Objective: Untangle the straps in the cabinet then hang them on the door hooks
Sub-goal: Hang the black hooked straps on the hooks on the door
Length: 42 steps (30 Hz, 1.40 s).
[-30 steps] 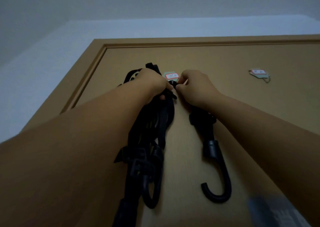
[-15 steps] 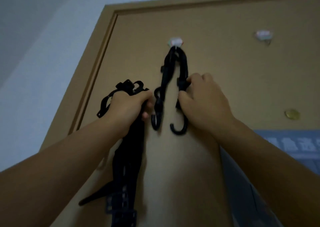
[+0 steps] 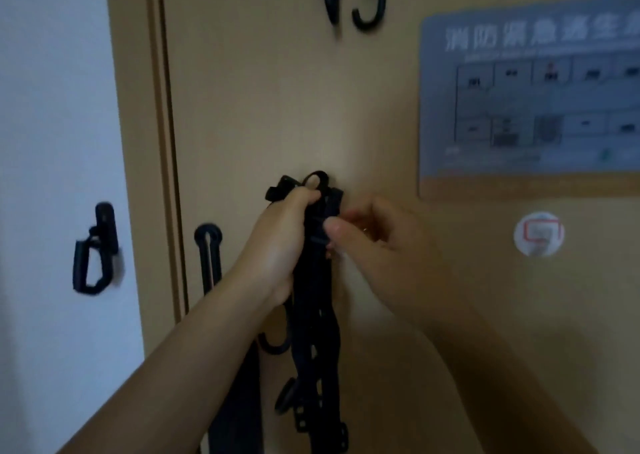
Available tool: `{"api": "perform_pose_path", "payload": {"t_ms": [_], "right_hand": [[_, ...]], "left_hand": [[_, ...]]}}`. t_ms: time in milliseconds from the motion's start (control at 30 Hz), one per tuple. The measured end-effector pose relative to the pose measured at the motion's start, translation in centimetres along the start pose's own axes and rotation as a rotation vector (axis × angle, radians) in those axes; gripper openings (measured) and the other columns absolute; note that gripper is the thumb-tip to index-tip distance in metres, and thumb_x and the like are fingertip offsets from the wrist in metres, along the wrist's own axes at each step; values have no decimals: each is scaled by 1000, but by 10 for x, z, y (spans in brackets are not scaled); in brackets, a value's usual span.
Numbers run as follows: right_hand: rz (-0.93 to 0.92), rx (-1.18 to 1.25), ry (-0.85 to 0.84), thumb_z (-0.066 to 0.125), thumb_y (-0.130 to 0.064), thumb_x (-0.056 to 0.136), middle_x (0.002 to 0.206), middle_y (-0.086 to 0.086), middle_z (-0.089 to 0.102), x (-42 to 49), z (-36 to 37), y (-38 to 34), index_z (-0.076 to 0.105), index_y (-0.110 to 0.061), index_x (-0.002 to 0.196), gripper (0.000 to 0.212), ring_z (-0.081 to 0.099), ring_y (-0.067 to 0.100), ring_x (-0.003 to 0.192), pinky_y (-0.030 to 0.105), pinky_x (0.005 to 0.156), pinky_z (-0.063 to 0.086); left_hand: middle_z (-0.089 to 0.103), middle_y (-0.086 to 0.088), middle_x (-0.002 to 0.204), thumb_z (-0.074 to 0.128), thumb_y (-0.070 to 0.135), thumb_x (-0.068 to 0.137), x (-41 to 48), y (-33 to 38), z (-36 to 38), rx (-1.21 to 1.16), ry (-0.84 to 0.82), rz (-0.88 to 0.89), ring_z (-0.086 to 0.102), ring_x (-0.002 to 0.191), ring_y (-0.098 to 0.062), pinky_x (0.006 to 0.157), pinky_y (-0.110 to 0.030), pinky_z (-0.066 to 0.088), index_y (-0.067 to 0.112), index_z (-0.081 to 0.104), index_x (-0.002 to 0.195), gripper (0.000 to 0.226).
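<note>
Straps [image 3: 313, 315] – black bundle, held up against the door [image 3: 259, 107] between the two hands. The top loops stick out just above the left hand [image 3: 277, 245] and the rest hangs straight down below it, with holes along the flat lengths and a curved hook end just under the left wrist. The left hand is fisted round the upper part of the bundle, thumb side up. The right hand [image 3: 381, 245] is just beside it, fingers curled, thumb and fingertips pinching one strand on the bundle's right edge.

Well above the hands, at the top edge – two black hook ends [image 3: 369, 10] of another strap hang on the door; what they hang from is out of view. Up and right of the right hand is a grey-blue poster [image 3: 530, 107] with a grid of small panels, text blurred. Right of the right hand is a round white sticker [image 3: 538, 233] with a red outline. Left of the left arm a black loop [image 3: 207, 256] lies by the door edge, and further left a blurred black clip [image 3: 93, 249] sits on the white wall [image 3: 52, 107].
</note>
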State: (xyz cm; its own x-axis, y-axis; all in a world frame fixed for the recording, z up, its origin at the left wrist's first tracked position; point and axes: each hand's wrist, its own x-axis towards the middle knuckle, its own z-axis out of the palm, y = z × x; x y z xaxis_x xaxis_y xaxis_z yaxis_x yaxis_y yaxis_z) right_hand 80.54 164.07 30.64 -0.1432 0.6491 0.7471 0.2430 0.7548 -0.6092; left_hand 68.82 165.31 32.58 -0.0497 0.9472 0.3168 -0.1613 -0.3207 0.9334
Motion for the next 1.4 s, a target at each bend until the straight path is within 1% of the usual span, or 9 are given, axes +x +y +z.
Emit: {"api": "perform_pose_path", "payload": {"t_ms": [67, 300, 500, 633, 700, 1000, 1133, 1300, 1400], "right_hand": [[36, 23, -43, 65, -27, 82, 69, -9, 53, -20, 8, 4, 53, -22, 90, 15, 52, -5, 56, 6, 50, 40], [172, -57, -73, 69, -11, 78, 73, -11, 53, -78, 20, 18, 46, -18, 99, 32, 52, -7, 62, 10, 54, 43], [389, -106, -100, 59, -16, 85, 85, -5, 60, -149, 20, 39, 47, -24, 105, 25, 61, 2, 65, 17, 53, 52], [507, -50, -101, 61, -9, 83, 96, 4, 64, -186, 11, 49, 53, -18, 107, 27, 66, 18, 79, 33, 69, 57], [594, 17, -15, 59, -1, 81, 93, 6, 63, -198, 6, 54, 56, -19, 100, 26, 63, 25, 73, 37, 68, 54], [817, 242, 152, 47, 9, 82, 68, 3, 53, -237, -38, 66, 58, -14, 95, 29, 42, 7, 45, 22, 47, 35], [837, 199, 205, 50, 8, 83, 67, -1, 51, -248, -67, 73, 58, -20, 92, 30, 40, 8, 48, 20, 48, 33], [806, 129, 100, 60, -2, 83, 74, -1, 55, -258, -95, 83, 57, -24, 96, 25, 48, 10, 58, 25, 56, 40], [798, 225, 24, 57, -6, 87, 84, -1, 64, -267, -102, 92, 55, -20, 103, 22, 61, 6, 68, 18, 60, 48]], "left_hand": [[73, -6, 75, 49, 31, 91, -12, -15, -2, -3, -59, -67, 70, 71, -19, 69, -32, 54, 14, 69, 86, 26], [72, -5, 73, 63, 21, 84, -54, -59, -19, -55, -112, -139, 70, 66, -15, 52, -20, 52, 10, 69, 91, 15], [73, -7, 97, 61, 28, 87, -99, -125, -23, 22, -140, -291, 70, 89, -21, 75, -33, 57, 11, 68, 103, 25], [74, 3, 77, 61, 18, 86, -123, -156, -23, -32, -204, -376, 71, 72, -10, 59, -22, 56, 18, 70, 91, 10], [72, 5, 70, 61, 16, 86, -131, -168, -21, -46, -224, -421, 68, 66, -8, 58, -22, 54, 17, 70, 86, 9], [66, 1, 68, 49, 19, 92, -154, -195, 2, -213, -272, -609, 61, 61, -11, 64, -27, 50, 8, 66, 89, 20], [64, 4, 61, 44, 20, 95, -161, -202, 22, -255, -271, -662, 60, 54, -8, 61, -25, 49, 10, 65, 91, 24], [67, 0, 70, 44, 18, 93, -164, -208, 68, -340, -305, -658, 64, 65, -10, 75, -28, 50, 9, 64, 91, 22], [69, 0, 75, 44, 15, 93, -164, -210, 96, -408, -338, -648, 68, 69, -9, 65, -27, 58, 9, 65, 92, 22]]}}
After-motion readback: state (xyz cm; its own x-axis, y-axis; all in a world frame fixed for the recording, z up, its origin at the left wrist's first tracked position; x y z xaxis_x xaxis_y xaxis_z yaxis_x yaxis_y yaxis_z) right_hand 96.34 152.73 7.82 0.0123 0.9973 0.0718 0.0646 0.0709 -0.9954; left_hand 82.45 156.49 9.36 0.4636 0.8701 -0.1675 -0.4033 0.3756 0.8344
